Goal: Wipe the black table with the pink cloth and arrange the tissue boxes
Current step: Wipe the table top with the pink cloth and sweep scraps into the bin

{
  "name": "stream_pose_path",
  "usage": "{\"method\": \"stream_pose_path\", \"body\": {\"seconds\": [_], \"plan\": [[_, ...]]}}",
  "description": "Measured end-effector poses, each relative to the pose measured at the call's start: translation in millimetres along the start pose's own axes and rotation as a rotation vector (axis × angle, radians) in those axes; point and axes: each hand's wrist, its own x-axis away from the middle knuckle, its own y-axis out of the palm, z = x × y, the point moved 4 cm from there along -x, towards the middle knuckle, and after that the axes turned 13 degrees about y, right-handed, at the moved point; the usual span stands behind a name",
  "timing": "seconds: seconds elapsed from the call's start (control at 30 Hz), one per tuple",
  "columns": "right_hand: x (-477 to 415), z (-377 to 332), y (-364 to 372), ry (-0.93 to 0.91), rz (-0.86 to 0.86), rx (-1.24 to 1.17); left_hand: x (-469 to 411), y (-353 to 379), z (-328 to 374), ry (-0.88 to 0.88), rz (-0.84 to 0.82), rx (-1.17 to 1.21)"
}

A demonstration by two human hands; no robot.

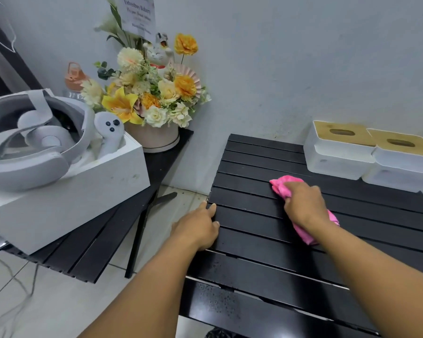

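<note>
The black slatted table [249, 162] fills the right half of the head view. My right hand [303, 203] presses a bunched pink cloth [282, 185] onto the middle slats; cloth ends stick out ahead of and behind the hand. My left hand [199, 226] rests on the table's left edge, fingers curled over it. Two white tissue boxes with wooden tops stand side by side at the far right corner, the left box [337, 150] touching the right box [401, 162]. Water drops sit on the near slats.
A second black table [161, 164] at left carries a white box [66, 191] with a VR headset and controller, and a flower arrangement [152, 93] with a cat figurine. Tiled floor shows in the gap between tables. A grey wall runs behind.
</note>
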Motion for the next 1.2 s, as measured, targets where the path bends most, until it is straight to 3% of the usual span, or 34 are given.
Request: {"method": "stream_pose_path", "body": {"seconds": [0.1, 0.3, 0.37, 0.47, 0.63, 0.7, 0.83, 0.97, 1.03, 1.1, 1.2], "plan": [[18.7, -34.7, 9.0, -0.099, -0.026, -0.015, 1.4, -5.2, -0.7, 0.015, -0.007, 0.028], [84.4, -70.8, 25.9, -0.608, -0.129, -0.047, 2.9, -8.2, -1.7, 0.059, -0.011, 0.036], [95.8, -60.3, 23.5, -0.685, -0.176, -0.066, 4.3, -7.5, -2.5, 0.056, -0.006, 0.061], [76.7, -43.6, 17.6, -0.641, -0.152, -0.057, 8.5, -9.2, -4.2, 0.055, 0.022, 0.113], [35.3, -50.3, 12.7, -0.272, -0.099, -0.095, 17.6, -13.6, -3.0, 0.012, 0.093, 0.171], [30.3, -69.1, 16.0, -0.206, -0.105, -0.068, 17.9, -12.7, -2.7, 0.002, 0.091, 0.186], [38.5, -110.0, 26.3, -0.26, -0.126, -0.027, 14.3, -10.2, -6.5, 0.007, 0.072, 0.184], [59.8, -118.2, 35.6, -0.647, -0.215, -0.045, 13.4, -8.1, -10.6, 0.001, 0.065, 0.176], [57.4, -108.9, 31.9, -0.748, -0.25, -0.028, 13.5, -6.8, -12.3, -0.005, 0.068, 0.193], [40.3, -95.9, 25.3, -0.68, -0.221, -0.01, 14.2, -6.2, -12.5, -0.008, 0.077, 0.229], [9.7, -79.6, 18.2, -0.365, -0.161, -0.087, 14.4, -5.6, -12.1, -0.011, 0.076, 0.249]]}}
